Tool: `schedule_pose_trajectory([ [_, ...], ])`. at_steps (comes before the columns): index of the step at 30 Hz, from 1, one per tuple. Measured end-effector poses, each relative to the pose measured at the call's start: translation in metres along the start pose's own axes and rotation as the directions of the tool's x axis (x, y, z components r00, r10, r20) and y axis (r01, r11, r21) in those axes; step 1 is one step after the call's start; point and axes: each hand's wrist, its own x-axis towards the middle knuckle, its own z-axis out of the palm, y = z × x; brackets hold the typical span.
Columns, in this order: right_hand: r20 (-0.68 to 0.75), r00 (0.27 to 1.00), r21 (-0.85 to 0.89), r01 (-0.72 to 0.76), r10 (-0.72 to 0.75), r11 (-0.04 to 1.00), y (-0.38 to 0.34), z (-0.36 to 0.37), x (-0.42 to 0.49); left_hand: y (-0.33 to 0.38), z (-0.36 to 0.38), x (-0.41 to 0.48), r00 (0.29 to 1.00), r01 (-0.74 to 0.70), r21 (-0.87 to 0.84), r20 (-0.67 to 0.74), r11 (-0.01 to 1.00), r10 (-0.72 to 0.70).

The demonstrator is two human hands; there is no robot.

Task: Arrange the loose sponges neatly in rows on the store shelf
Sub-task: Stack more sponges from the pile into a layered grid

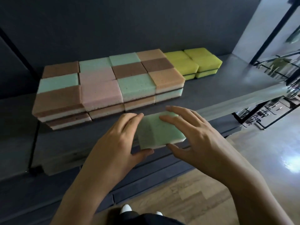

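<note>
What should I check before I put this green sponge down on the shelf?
1. Green sponge gripped by left hand and right hand: ok.
2. Bare shelf in front of the stacked sponges: ok.
3. Green face up, like the stacked ones: ok.
4. Front edges of the rows level: cannot tell, the wide lens bends them.
5. Yellow sponges out of the way: ok.
</note>
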Motion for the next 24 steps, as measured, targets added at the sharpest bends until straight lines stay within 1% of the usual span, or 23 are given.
schedule_pose_trajectory([
  [4,-0.009,1.000,-0.092,0.028,-0.029,0.995,0.009,-0.004,-0.001,0.005,0.008,0.013,1.000,-0.024,-0.002,0.016,1.000,0.024],
  [11,0.021,0.994,-0.139,0.113,-0.111,0.984,0.017,0.002,0.007,0.002,0.015,0.026,0.999,-0.044,-0.013,0.028,0.999,0.044],
  [19,0.063,0.996,-0.186,0.079,-0.068,0.979,0.023,0.010,0.015,-0.013,0.016,0.038,0.992,-0.100,0.004,0.075,0.995,0.099],
  [24,0.078,0.996,-0.186,0.065,-0.051,0.980,0.034,0.012,0.026,-0.024,0.012,0.053,0.979,-0.171,0.062,0.127,0.983,0.162],
])
